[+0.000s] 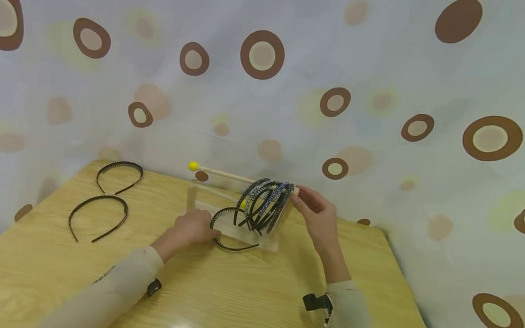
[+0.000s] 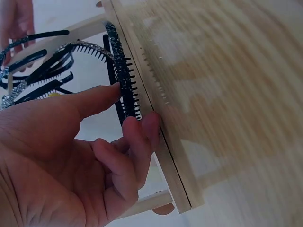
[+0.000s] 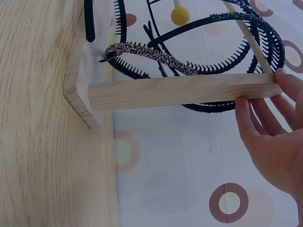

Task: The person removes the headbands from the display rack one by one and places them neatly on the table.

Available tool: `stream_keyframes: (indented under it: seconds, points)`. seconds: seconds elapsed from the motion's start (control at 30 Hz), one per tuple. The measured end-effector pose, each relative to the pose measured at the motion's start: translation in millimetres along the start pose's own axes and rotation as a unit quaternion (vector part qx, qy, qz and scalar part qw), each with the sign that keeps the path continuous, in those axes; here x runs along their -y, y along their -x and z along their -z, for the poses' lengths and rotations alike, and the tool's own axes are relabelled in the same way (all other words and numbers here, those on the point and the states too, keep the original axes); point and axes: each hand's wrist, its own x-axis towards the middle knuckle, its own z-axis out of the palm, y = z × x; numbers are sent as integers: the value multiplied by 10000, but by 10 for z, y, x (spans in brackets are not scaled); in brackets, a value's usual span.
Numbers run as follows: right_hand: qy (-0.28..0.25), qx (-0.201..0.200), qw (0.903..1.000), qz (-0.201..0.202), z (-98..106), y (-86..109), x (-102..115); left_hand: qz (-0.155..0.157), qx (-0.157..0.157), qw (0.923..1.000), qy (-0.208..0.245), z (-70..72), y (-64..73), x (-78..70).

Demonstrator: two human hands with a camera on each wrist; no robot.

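My left hand (image 1: pixel 192 227) pinches a black toothed headband (image 2: pixel 125 78) between thumb and fingers, low at the front of a wooden rack (image 1: pixel 267 242). That headband's glittery outer side shows in the left wrist view, with its teeth pointing to the rack's base. My right hand (image 1: pixel 319 219) grips the top end of the rack's upright post (image 3: pixel 165 92), fingers on one side and thumb on the other. Several glittery headbands (image 1: pixel 269 204) hang bunched on the rack's rods beside the right hand. One rod (image 1: pixel 222 173) ends in a yellow ball (image 1: pixel 193 166).
Two more black headbands (image 1: pixel 121 163) (image 1: pixel 100 198) lie apart on the left part of the wooden table (image 1: pixel 220 295). Behind the table stands a pale wall (image 1: pixel 265 114) with brown ring patterns, close to the rack.
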Motion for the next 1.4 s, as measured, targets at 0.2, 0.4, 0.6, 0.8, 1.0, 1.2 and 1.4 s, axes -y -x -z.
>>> stream_keyframes:
  seconds: [0.2,0.4,0.6,0.8,1.0,1.2,1.4]
  points:
    - [146,137,9998,-52,-93,64,182,211,111,9997,3,-28,-30,64]
    - [360,33,9993,-60,-25,79,218,-30,234,9990,386,-44,-105,84]
    - [173,62,9998,-19,-4,79,216,-371,184,9903,1324,8,-133,212]
    - [73,49,10000,9,11,79,225,-180,85,9583,2852,46,-100,334]
    - [44,113,9999,-35,15,87,220,-23,193,9245,3806,118,22,493]
    - [87,74,9999,-18,27,74,207,37,132,9099,4147,250,154,648]
    - [105,18,9999,-62,81,-1,21,-30,162,8902,4553,276,269,701]
